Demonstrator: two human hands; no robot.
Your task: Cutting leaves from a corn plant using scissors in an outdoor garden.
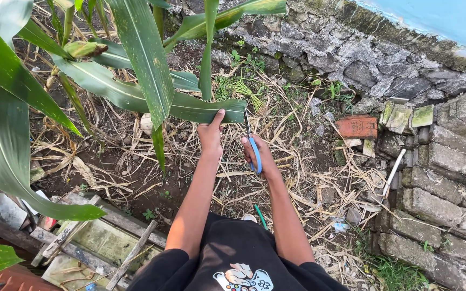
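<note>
Nearest us, our right hand (260, 156) grips blue-handled scissors (251, 141), blades at the cut leaf (190, 108) end. Our left hand (211, 134) pinches that leaf; closing blades could nick its thumb.

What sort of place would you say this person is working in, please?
Probably a small backyard garden plot: maize plants grow from bare soil strewn with dry straw, hemmed in by a rough stone wall.
</note>
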